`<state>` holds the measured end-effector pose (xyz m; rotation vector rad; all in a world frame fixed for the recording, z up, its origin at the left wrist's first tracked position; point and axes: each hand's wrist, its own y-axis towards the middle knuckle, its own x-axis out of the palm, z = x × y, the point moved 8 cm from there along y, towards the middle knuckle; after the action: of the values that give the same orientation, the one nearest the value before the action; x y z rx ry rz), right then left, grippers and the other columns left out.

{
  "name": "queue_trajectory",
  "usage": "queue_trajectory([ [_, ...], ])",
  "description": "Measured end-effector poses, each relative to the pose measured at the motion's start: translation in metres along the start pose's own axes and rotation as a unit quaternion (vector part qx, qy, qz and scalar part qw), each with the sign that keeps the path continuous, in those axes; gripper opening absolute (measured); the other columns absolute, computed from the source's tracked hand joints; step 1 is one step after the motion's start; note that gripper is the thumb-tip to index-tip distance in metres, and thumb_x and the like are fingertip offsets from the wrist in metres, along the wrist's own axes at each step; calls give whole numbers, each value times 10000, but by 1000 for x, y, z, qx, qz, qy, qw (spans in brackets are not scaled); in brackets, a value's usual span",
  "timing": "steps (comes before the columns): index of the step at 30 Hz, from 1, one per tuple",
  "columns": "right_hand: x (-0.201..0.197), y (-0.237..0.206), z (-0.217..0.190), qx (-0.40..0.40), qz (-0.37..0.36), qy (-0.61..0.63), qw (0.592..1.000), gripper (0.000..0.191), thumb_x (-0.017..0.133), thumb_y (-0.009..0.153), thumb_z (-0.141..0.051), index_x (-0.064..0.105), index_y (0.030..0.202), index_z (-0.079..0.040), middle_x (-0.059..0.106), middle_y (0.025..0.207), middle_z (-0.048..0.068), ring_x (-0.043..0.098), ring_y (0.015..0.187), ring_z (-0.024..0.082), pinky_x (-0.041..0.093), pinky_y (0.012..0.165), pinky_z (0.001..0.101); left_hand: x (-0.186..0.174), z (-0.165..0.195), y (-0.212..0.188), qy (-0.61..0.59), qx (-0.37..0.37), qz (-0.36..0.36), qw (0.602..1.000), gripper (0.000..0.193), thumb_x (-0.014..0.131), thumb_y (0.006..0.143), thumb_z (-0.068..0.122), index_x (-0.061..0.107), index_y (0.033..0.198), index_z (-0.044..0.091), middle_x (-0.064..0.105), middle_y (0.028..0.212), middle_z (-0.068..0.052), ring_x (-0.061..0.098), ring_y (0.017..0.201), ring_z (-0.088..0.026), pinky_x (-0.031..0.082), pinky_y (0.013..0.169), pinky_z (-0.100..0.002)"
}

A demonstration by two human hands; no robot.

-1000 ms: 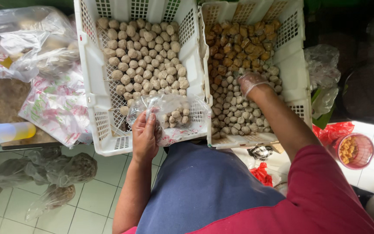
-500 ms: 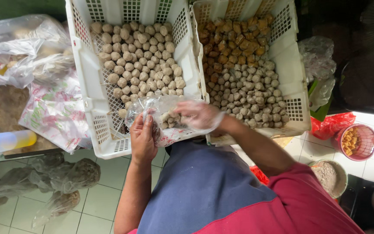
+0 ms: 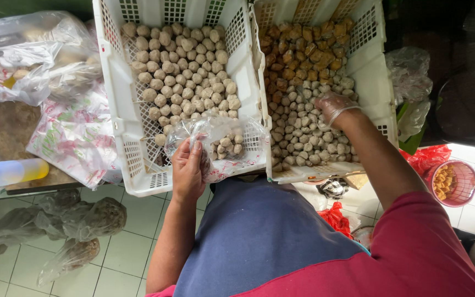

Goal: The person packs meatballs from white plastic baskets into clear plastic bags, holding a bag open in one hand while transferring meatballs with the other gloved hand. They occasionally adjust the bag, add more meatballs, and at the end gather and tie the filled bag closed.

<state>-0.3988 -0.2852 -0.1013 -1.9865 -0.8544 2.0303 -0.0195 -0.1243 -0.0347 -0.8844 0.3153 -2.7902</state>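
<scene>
Our right hand (image 3: 333,107) is back from bag (image 3: 215,140) into right crate (image 3: 380,77), fingers curled on balls (image 3: 303,137); left (image 3: 189,168) pinches bag.

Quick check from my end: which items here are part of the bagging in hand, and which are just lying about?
In use:
left hand holding clear bag
right hand, gloved, in right crate on pale balls
left crate

Lying about:
bottle
filled bags on floor
pink tub
patterned bag
</scene>
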Motion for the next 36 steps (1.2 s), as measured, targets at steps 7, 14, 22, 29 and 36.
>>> queue_trajectory([
  [7,-9,-20,57,152,24,265,952,305,520,1042,-79,593,1327,-162,659,1193,201,669,927,302,597,753,445,1,1,0,-3,5,-6,1000,209,554,1080,85,662,1235,-4,552,758,67,422,612,-3,338,534,-200],
  [14,-36,-68,-148,-214,-128,567,785,246,641,1000,-245,661,1206,-111,707,1062,91,695,893,142,644,760,273,1,0,-1,-9,9,-27,1000,209,571,1096,104,677,1245,5,508,701,97,403,566,13,319,497,-183],
  [22,-63,-74,-180,-275,137,416,855,111,631,1010,-136,705,1010,-54,677,877,102,651,779,194,614,708,330,-5,-4,-1,-10,4,-5,1000,210,551,1089,95,655,1250,10,562,773,67,444,632,-10,353,565,-198],
  [29,23,-37,32,67,-11,51,996,432,720,847,-71,652,1264,-160,628,1267,178,619,1123,320,480,1029,423,0,0,-3,-11,-5,-13,1000,223,542,1077,86,650,1250,-4,589,801,56,477,664,-12,394,598,-200],
  [36,-5,-60,-29,60,-26,342,937,224,672,974,-189,646,1183,-113,715,1123,109,704,951,247,610,828,413,2,0,-1,-19,-7,-15,1000,226,547,1076,85,649,1256,-7,584,795,58,470,656,-11,384,590,-196],
])
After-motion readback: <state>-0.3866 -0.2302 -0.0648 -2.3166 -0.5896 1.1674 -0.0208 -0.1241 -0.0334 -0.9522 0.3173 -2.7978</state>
